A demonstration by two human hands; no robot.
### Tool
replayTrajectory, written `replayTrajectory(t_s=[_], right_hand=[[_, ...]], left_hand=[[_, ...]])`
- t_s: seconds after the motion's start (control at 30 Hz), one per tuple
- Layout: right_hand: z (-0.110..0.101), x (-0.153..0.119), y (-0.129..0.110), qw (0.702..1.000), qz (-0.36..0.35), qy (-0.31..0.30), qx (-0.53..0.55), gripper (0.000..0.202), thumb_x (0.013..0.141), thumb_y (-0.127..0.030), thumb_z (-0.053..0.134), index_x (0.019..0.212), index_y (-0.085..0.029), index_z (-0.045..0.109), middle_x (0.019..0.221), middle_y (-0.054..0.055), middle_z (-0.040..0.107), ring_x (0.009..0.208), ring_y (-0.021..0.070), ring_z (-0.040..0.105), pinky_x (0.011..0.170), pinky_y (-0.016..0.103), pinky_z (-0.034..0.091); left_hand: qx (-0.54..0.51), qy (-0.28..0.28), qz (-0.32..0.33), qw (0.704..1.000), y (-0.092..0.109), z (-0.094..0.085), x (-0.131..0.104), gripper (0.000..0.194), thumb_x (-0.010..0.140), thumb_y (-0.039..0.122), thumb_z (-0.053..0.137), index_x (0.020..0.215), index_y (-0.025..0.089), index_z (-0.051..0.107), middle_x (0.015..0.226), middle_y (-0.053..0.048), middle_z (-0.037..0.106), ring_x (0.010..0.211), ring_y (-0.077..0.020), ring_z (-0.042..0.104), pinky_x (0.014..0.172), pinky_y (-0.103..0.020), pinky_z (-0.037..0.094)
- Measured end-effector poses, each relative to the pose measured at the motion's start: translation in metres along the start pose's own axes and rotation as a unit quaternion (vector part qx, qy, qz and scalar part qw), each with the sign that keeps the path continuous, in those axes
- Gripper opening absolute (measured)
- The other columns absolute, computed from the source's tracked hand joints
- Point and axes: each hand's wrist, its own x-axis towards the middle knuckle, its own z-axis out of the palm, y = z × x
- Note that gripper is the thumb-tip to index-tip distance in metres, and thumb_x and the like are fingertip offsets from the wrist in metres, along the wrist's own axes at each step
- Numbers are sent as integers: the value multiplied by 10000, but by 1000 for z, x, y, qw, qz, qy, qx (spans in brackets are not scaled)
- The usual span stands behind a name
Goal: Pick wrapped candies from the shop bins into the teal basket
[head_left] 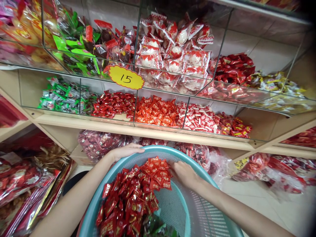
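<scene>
A large teal plastic basket (165, 148) with mesh sides sits below the shelves. My left hand (127, 151) grips its far rim, with the fingers over the edge. Down inside the basket, my right hand (185, 173) is curled at the right edge of a pile of bright red-orange wrapped candies (159, 172). Its fingertips are partly hidden, so what they hold does not show. Darker red wrapped candies (128, 200) fill the left of the basket. Green-and-dark wrapped sweets (158, 227) lie at the bottom near me.
Clear-fronted shelf bins ahead hold red-orange candies (156, 111), dark red candies (116, 102), green ones (65, 95) and white-and-red ones (199, 118). A yellow tag (126, 77) reads 15. Bagged candies (101, 143) lie below the shelf, and more bags (274, 171) stand right.
</scene>
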Motion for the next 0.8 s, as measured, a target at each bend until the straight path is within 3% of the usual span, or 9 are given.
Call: replayTrajectory(t_s=[0.13, 0.27, 0.33, 0.43, 0.6, 0.8], right_hand=[[1, 3, -3, 1000, -9, 15, -2, 243, 852, -216, 355, 1009, -172, 536, 848, 87, 646, 803, 206, 606, 631, 270, 373], [-4, 2, 0, 1000, -11, 27, 0, 254, 830, -238, 412, 1044, -175, 533, 857, 80, 648, 804, 197, 600, 631, 257, 370], [-18, 2, 2, 999, -16, 46, 14, 252, 829, -273, 426, 1033, -188, 547, 835, 73, 647, 789, 186, 598, 626, 247, 364], [-57, 7, 7, 993, -24, 111, 38, 255, 849, -308, 395, 983, -189, 576, 790, 68, 640, 751, 175, 594, 611, 242, 350], [-120, 46, 15, 972, -4, 232, 25, 281, 862, -324, 371, 975, -169, 576, 792, 73, 636, 742, 172, 582, 621, 243, 352], [-139, 96, 9, 981, 54, 181, -33, 302, 818, -294, 447, 1044, -125, 553, 1011, 160, 601, 922, 235, 575, 704, 283, 405]], left_hand=[[12, 32, -5, 999, -1, -1, 0, 543, 649, 487, 639, 1095, 179, 602, 1128, -56, 605, 956, -211, 574, 772, -256, 433], [-8, -13, 15, 1000, -1, -1, 0, 482, 679, 477, 614, 1064, 189, 621, 1035, -38, 650, 880, -200, 600, 745, -263, 442], [-11, -15, 20, 1000, -1, -1, 0, 456, 682, 468, 614, 1047, 194, 630, 1009, -31, 660, 856, -190, 603, 737, -256, 440], [-4, -2, 19, 1000, -1, -1, 1, 444, 675, 472, 618, 1017, 190, 641, 1001, -33, 660, 843, -183, 603, 721, -244, 437], [19, 18, 10, 1000, 1, 0, 0, 479, 667, 487, 618, 1026, 169, 635, 1001, -47, 657, 859, -186, 596, 723, -241, 432], [-30, -10, 8, 999, 4, 2, -4, 471, 664, 465, 633, 1043, 185, 633, 1009, -45, 659, 830, -188, 612, 704, -251, 449]])
